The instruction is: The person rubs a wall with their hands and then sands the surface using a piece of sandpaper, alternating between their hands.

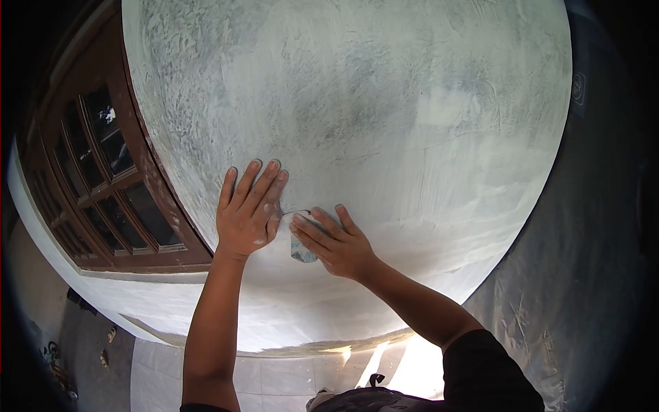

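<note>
Both hands are against a wall [357, 103] coated in patchy whitish-grey. My left hand [248, 209] lies flat on it, fingers stretched upward, with pale dust on the skin; I see nothing in it. Just to its right, my right hand [336, 244] presses a small worn sheet [302, 251] with pale blue-green markings against the wall. Its fingers point up and left, and their tips cover part of the sheet. The thumb side of my left hand is close to the sheet's upper left edge.
A brown wooden window frame [152, 141] with glass panes is set in the wall at the left. Pale floor tiles [274, 378] run along the wall's foot. Dark sheeting [549, 302] hangs or lies at the right. Sandals [104, 358] are on the ground at lower left.
</note>
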A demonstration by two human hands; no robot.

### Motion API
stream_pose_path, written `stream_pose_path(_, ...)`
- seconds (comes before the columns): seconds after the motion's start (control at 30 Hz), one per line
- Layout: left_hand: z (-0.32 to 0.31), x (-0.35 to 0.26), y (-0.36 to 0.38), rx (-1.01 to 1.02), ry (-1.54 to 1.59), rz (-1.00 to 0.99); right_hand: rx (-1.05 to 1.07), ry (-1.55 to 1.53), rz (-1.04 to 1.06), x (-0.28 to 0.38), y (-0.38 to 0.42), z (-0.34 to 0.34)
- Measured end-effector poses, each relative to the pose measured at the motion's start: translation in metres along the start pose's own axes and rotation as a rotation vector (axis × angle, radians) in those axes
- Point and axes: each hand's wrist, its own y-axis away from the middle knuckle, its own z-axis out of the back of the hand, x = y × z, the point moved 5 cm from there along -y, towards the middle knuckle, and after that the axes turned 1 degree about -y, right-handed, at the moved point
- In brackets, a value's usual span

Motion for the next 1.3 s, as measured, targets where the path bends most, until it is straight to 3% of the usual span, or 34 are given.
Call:
stream_pose_path(0.07, 0.000, 0.000, 0.000, -0.003, 0.004, -0.003, 0.034, -0.033, 0.092, 0.000, -0.004, 0.001)
stream_pose_path(0.17, 0.000, -0.001, -0.001, 0.004, 0.003, -0.002, -0.087, 0.055, -0.073, -0.043, -0.041, 0.036)
stream_pose_path(0.27, 0.000, -0.001, 0.000, -0.012, -0.002, -0.003, -0.091, 0.047, -0.169, -0.038, -0.043, 0.032)
stream_pose_path(0.43, 0.001, 0.000, 0.000, -0.009, 0.000, -0.003, -0.039, 0.020, 0.022, -0.009, -0.009, 0.005)
stream_pose_path(0.67, 0.000, 0.000, 0.000, -0.010, -0.002, 0.001, -0.073, 0.074, -0.136, -0.033, -0.037, 0.028)
stream_pose_path(0.87, 0.000, 0.000, 0.001, -0.011, 0.004, 0.012, -0.060, 0.055, 0.049, -0.019, -0.019, 0.015)
stream_pose_path(0.97, -0.001, -0.001, 0.001, -0.013, 0.009, -0.012, -0.108, 0.066, -0.155, -0.045, -0.047, 0.040)
stream_pose_path(1.07, 0.000, -0.001, 0.001, -0.018, 0.001, 0.011, -0.052, 0.107, -0.164, -0.032, -0.038, 0.028)
stream_pose_path(1.2, 0.001, -0.001, 0.001, -0.020, 0.009, 0.016, -0.038, 0.060, 0.026, -0.009, -0.008, 0.006)
stream_pose_path(1.3, 0.001, -0.001, 0.002, -0.021, 0.008, 0.008, -0.101, 0.071, -0.034, -0.036, -0.040, 0.031)
